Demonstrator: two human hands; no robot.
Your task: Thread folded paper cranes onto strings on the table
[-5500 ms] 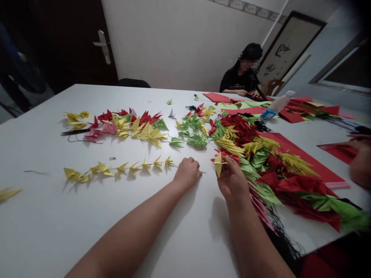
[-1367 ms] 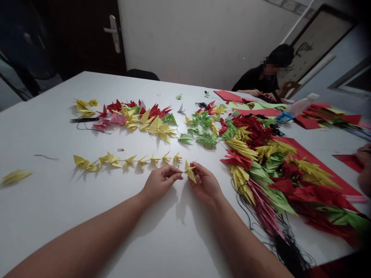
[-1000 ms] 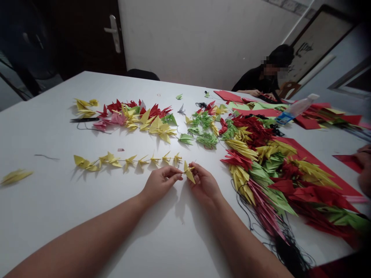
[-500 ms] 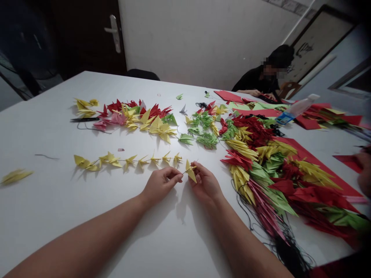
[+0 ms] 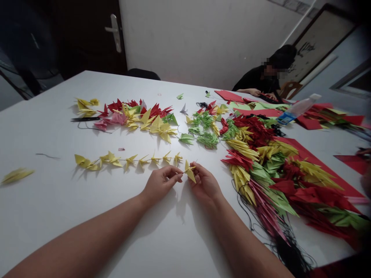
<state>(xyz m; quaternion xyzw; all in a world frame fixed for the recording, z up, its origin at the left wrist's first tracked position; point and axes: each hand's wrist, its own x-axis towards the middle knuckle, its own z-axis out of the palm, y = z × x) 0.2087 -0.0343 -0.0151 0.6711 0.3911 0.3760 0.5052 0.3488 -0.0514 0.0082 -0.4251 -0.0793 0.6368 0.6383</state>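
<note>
Between my two hands is a yellow folded paper crane (image 5: 190, 172) threaded on a dark cord. My left hand (image 5: 162, 181) is closed in a pinch on the cord, just left of the crane. With thumb and fingers, my right hand (image 5: 205, 183) grips the crane at its right side; the fingertips partly hide that edge. A strung row of yellow paper cranes (image 5: 141, 162) stretches leftward along the same cord, lying on the white table (image 5: 58, 216). One loose bunch of yellow folded paper (image 5: 17, 175) lies at the far left.
Black scissors (image 5: 85, 119) lie beside red, pink and yellow cranes (image 5: 158, 125). Strung bundles of cranes (image 5: 240, 148) and tangled black cord (image 5: 290, 251) cover the right. A plastic bottle (image 5: 301, 109) lies tilted there. Another person (image 5: 255, 83) sits at the far side; part of another hand shows at the right edge.
My hands keep nearly the same hold on the crane and the cord. The view has shifted very slightly, and the hand at the right edge has moved a little.
</note>
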